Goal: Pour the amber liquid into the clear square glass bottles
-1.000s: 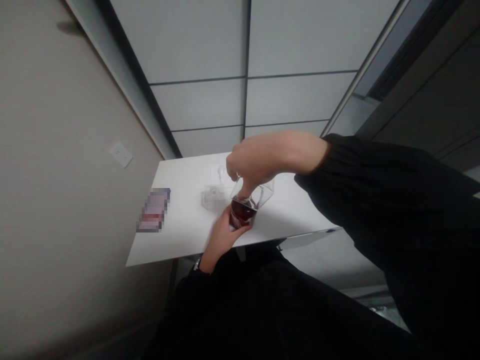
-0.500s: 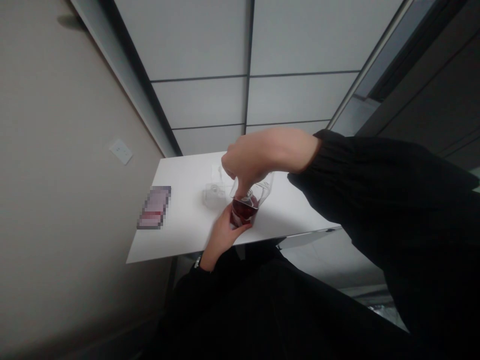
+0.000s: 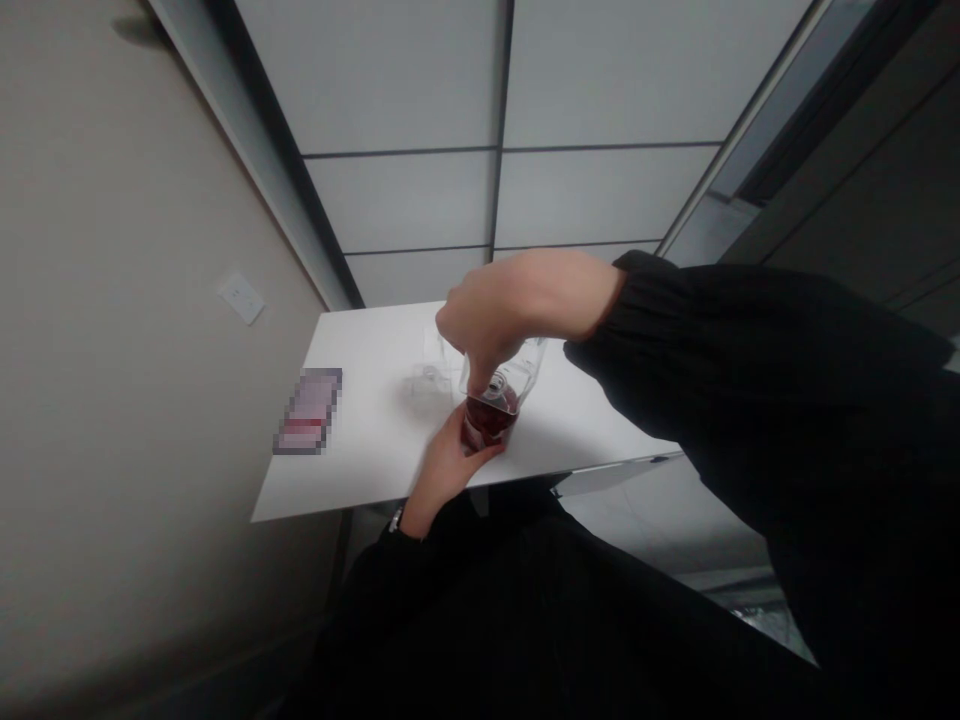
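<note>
My left hand (image 3: 439,465) is wrapped round the side of a dark red can-like container (image 3: 489,425) near the table's front edge. A round, shiny ring-like detail shows at its top. Just above it, my right hand (image 3: 517,300) reaches down from the right, bent at the wrist, thumb pointing downward and fingers curled. It grips a clear plastic container (image 3: 532,362), whose transparent walls surround the top of the red one. My hand hides much of this clear piece. Left of both hands stands another clear plastic object (image 3: 427,385), hard to make out.
The white table (image 3: 360,450) stands against a wall with a socket (image 3: 242,298). A flat pixelated item (image 3: 309,410) lies at its left end. White panelled doors (image 3: 405,200) rise behind the table.
My right hand has shifted slightly up and to the left, and more of the ring-like detail shows beneath it. My left hand keeps its hold on the red container.
</note>
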A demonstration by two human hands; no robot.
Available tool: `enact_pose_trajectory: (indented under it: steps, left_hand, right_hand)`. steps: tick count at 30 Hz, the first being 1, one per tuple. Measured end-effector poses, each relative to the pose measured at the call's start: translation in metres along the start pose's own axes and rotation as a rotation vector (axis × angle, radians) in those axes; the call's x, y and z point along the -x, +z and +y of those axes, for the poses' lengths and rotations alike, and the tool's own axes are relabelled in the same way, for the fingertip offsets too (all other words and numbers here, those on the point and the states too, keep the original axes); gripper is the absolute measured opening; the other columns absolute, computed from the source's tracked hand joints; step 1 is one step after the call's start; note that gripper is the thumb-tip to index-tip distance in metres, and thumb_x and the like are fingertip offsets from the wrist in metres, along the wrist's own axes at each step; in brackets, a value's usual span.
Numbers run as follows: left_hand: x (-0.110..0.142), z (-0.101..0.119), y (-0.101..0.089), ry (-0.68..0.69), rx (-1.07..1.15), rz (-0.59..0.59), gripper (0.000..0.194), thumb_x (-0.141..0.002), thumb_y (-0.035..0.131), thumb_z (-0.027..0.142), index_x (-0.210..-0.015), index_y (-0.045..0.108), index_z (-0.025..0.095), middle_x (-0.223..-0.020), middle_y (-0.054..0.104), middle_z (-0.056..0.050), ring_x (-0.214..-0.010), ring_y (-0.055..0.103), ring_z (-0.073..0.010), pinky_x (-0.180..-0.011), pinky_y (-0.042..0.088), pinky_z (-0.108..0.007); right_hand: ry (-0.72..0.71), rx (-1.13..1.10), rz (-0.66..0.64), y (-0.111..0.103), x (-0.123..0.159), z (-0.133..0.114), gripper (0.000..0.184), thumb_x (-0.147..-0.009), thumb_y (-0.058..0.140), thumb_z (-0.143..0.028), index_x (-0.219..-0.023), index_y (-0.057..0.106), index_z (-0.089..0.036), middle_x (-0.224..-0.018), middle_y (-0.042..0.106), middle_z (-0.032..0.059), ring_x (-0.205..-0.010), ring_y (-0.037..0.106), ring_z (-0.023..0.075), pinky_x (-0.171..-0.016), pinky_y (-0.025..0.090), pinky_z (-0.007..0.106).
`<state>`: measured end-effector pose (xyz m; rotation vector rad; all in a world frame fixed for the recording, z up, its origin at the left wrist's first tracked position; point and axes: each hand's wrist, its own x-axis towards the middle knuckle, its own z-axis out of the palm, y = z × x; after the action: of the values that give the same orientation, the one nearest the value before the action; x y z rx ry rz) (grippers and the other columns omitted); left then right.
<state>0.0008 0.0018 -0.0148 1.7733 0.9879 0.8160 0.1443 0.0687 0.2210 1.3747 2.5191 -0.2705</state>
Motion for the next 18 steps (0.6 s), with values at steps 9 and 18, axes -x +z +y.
enact_pose_trajectory:
  steps: [9, 18]
  left_hand:
    - [-0.001, -0.008, 0.0, 0.01, -0.023, -0.002, 0.071, -0.083, 0.088, 0.039, -0.145, 0.059, 0.021, -0.131, 0.074, -0.012, -0.116, 0.07, -0.0329, -0.101, 0.054, -0.046]
    - [-0.002, -0.006, 0.0, -0.002, -0.023, 0.002, 0.074, -0.082, 0.088, 0.039, -0.147, 0.057, 0.021, -0.136, 0.073, -0.012, -0.119, 0.069, -0.0334, -0.102, 0.053, -0.046]
  right_hand:
    - [0.03, 0.045, -0.049, -0.005, -0.004, -0.007, 0.039, -0.076, 0.088, -0.056, -0.091, 0.085, -0.02, -0.09, 0.081, 0.0042, -0.114, 0.074, 0.0426, -0.088, 0.057, 0.049]
    - [0.072, -0.03, 0.001, 0.003, -0.025, 0.01, 0.034, -0.082, 0.083, -0.052, -0.079, 0.082, -0.018, -0.088, 0.081, 0.0042, -0.12, 0.072, 0.0433, -0.09, 0.058, 0.049]
